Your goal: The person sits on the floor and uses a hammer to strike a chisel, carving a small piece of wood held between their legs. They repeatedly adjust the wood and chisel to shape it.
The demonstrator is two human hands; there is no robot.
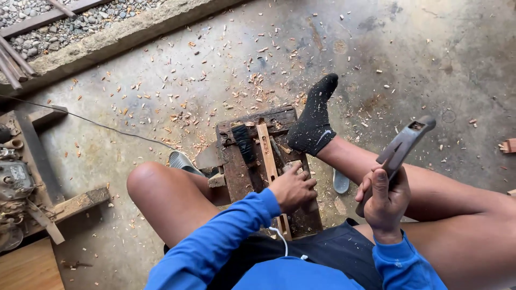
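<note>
Head view: right hand [385, 200] clasps worn metal hammer [400, 150]; left hand [293, 188] pins pale wooden strip [267, 153].

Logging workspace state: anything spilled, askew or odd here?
Wood chips lie scattered across the concrete floor around the dark wooden block. A black-socked foot rests on the block beside the pale wood strip. Nothing else stands out.

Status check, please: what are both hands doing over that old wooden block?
Left hand pressing pale wooden strip onto dark worn wooden block. Right hand in closed grip on raised grey metal hammer. Black-socked foot braces block.
</note>
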